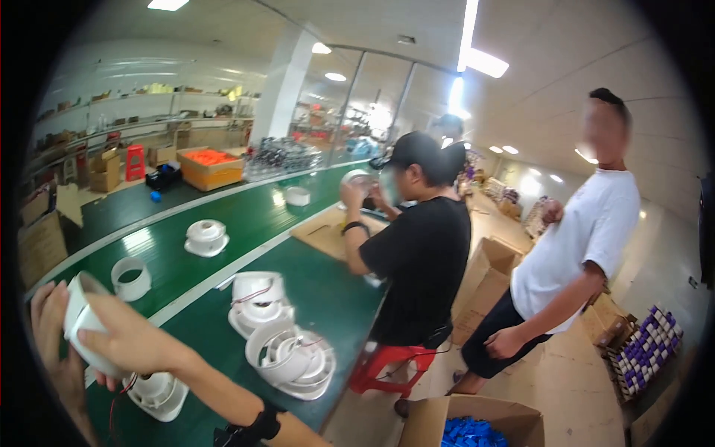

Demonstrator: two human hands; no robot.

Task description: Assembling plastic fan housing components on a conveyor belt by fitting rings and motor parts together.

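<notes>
My right hand [130, 339] grips a white round plastic housing [82, 320] at the lower left, with my left hand [46, 320] cupped against its far side. Just below it a white round base with red wires [158, 395] lies on the green table [328, 290]. To the right, a stack of white round fixtures with wires [292, 357] sits near the table's edge, and another white fixture [257, 298] lies behind it.
A white ring [131, 277], a white fixture [206, 237] and a small white cup [298, 196] lie along the green belt. A person in black sits on a red stool [387, 365] handling a white part. A person in white stands beside cardboard boxes [484, 283].
</notes>
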